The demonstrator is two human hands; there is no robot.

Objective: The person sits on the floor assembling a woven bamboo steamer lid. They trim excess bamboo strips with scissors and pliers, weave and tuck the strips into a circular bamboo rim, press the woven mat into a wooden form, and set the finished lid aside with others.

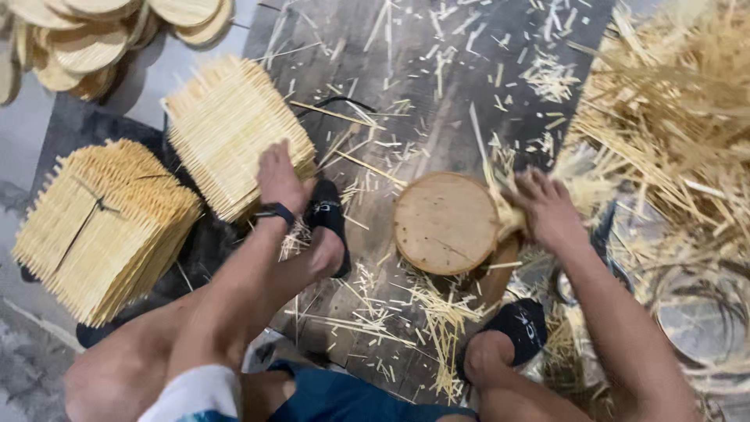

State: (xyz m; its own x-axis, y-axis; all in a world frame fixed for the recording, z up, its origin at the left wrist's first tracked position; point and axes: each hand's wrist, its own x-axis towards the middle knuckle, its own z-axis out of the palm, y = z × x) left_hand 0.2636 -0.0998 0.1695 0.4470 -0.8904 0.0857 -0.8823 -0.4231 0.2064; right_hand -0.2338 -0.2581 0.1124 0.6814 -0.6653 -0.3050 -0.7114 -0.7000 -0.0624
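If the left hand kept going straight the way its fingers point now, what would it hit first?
The left hand points up the picture and already rests against the nearer stack of woven bamboo mats. Going straight on, it would likely press into that stack first; exact contact depth is unclear.

A dark wooden floor board (437, 86) with worn grain runs through the middle of the view, strewn with pale splinters (547, 78). Left of the board lies grey concrete floor (23, 133), partly covered by a dark mat (78, 125). Light is even and soft, casting faint shadows.
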